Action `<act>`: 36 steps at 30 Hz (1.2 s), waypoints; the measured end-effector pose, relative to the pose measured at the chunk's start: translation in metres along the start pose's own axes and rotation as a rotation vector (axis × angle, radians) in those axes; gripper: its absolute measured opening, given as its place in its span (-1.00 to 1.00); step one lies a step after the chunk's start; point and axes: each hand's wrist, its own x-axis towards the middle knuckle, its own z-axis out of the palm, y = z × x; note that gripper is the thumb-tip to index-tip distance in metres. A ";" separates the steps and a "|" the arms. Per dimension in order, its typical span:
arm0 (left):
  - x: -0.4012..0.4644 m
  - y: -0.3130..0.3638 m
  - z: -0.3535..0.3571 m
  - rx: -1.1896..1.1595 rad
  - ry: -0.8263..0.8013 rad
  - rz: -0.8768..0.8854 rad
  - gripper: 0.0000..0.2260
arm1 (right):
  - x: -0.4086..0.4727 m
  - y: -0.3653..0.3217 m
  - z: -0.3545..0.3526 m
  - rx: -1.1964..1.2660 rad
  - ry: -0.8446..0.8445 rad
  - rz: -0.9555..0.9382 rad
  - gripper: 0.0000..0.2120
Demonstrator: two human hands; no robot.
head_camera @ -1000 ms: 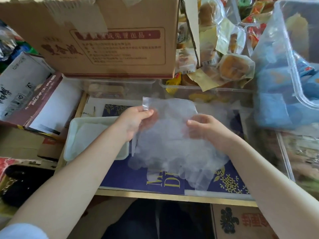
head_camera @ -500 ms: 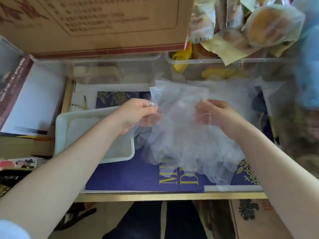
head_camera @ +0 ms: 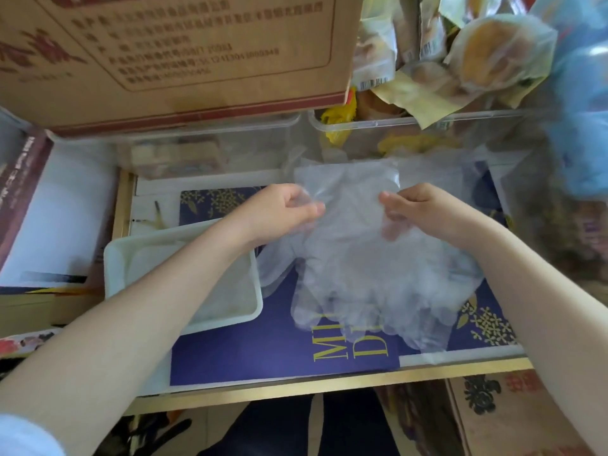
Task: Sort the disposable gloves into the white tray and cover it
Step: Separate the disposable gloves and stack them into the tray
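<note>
So both hands are on the bundle of clear disposable gloves (head_camera: 371,258) right now. The left hand (head_camera: 279,210) pinches its upper left edge, the right hand (head_camera: 424,212) grips the upper right with fingers curled in behind the plastic. The bundle hangs down from the hands toward the person, cuffs up by the fingers and the glove fingers trailing low over the blue printed mat (head_camera: 263,350) on the worktop.

The bit that matters: the white tray (head_camera: 184,324) sits just down and to the left of the left hand, partly under that forearm, so the left hand is clearly the nearer one. I'd guess the gloves have to swing left and lie along the tray's long side, which runs roughly left to right. No lid I can pick out.

Pretty cramped spot, with a big cardboard box (head_camera: 184,60) beyond the hands and bagged snacks (head_camera: 493,57) up past the right one.
</note>
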 end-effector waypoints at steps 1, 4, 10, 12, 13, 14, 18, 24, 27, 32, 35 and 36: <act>0.002 -0.001 0.002 -0.069 0.021 -0.012 -0.78 | 0.000 0.001 0.000 0.006 0.019 0.015 -0.60; 0.004 -0.003 0.007 -0.042 0.134 0.030 -0.87 | -0.001 0.005 0.003 0.165 0.092 -0.028 -0.70; 0.007 -0.002 0.017 -0.184 0.251 0.043 -0.84 | 0.001 0.017 0.019 0.429 0.156 -0.127 -0.91; 0.010 -0.003 0.019 -0.168 0.290 0.041 -0.84 | 0.001 0.018 0.022 0.428 0.168 -0.132 -0.83; 0.010 -0.003 0.019 -0.165 0.310 0.038 -0.85 | 0.000 0.019 0.023 0.440 0.176 -0.144 -0.80; 0.011 -0.003 0.020 -0.172 0.323 0.036 -0.86 | -0.001 0.019 0.025 0.454 0.185 -0.160 -0.79; 0.012 -0.001 0.024 -0.190 0.338 0.054 -0.88 | -0.004 0.020 0.027 0.425 0.248 -0.172 -0.85; 0.009 0.003 0.017 -0.149 0.290 0.098 -0.78 | -0.007 0.027 0.034 0.326 0.367 -0.078 -0.88; 0.008 0.002 0.013 -0.136 0.262 0.021 -0.82 | -0.008 0.032 0.036 0.287 0.356 -0.076 -0.82; 0.012 0.003 0.014 -0.080 0.221 -0.092 -0.84 | -0.010 0.033 0.038 0.151 0.440 -0.169 -0.60; 0.015 0.002 0.021 0.000 0.340 -0.098 -0.70 | -0.010 0.034 0.040 0.193 0.425 -0.160 -0.60; 0.015 0.002 0.024 0.053 0.389 -0.091 -0.67 | -0.010 0.034 0.042 0.211 0.421 -0.137 -0.62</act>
